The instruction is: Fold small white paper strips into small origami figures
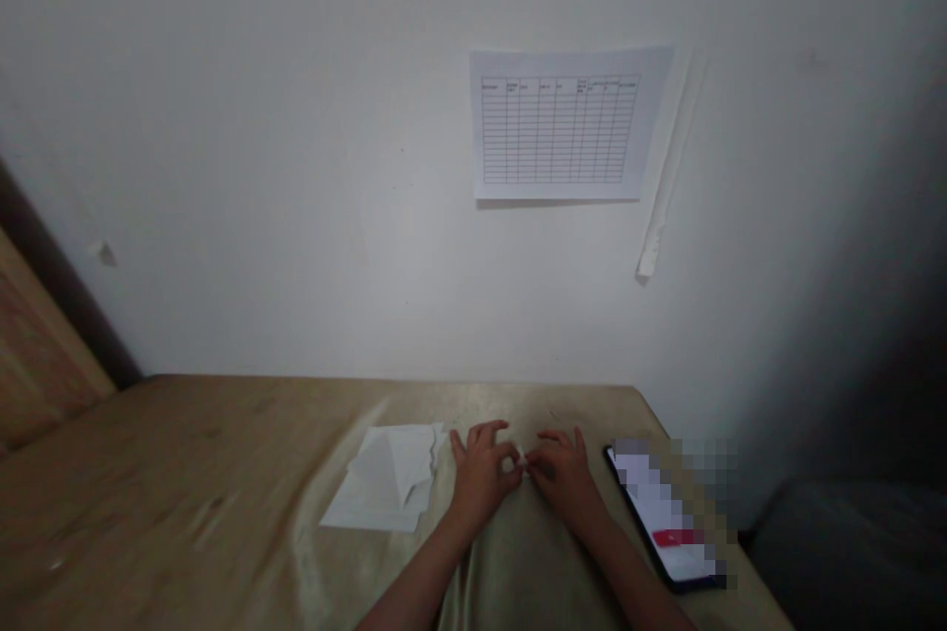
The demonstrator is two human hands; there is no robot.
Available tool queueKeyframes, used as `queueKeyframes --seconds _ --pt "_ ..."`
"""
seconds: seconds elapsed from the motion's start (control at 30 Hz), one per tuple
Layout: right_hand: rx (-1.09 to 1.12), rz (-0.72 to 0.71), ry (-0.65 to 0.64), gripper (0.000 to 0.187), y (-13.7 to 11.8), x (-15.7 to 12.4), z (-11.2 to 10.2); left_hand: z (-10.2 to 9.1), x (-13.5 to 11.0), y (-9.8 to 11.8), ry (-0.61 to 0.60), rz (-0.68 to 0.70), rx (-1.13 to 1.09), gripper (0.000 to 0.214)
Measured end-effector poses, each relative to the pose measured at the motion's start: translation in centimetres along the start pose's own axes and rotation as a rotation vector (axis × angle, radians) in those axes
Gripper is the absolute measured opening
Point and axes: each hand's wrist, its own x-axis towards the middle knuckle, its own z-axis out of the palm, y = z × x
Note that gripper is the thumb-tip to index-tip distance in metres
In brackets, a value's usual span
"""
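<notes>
Between my two hands is a small white piece of paper [522,459], mostly hidden by the fingers. My left hand [482,469] pinches it from the left with thumb and index finger, the other fingers lifted and spread. From the right, my right hand [563,475] pinches the same piece, its outer fingers raised. Both hands are low over the cloth-covered table. Just left of my left hand lies a loose pile of white paper sheets [381,493], some with torn edges.
A phone [643,493] with a lit screen, partly blurred out, lies right of my right hand. Wrinkled tan cloth [222,483] covers the table. The wall behind carries a printed table sheet [558,128] and a peeling white strip [670,168]. Wood [44,345] stands at the left.
</notes>
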Motion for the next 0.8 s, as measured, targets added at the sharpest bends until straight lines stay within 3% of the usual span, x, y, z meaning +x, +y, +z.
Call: queueKeyframes --seconds 0.2,0.8 --pt "-0.035 -0.015 0.009 0.019 -0.1 -0.2 -0.3 -0.7 0.1 -0.3 -0.06 0.027 -0.042 0.012" --pt "-0.184 -0.171 -0.086 0.021 0.1 -0.4 -1.1 -1.4 -0.4 -0.6 -0.015 0.139 0.026 0.012"
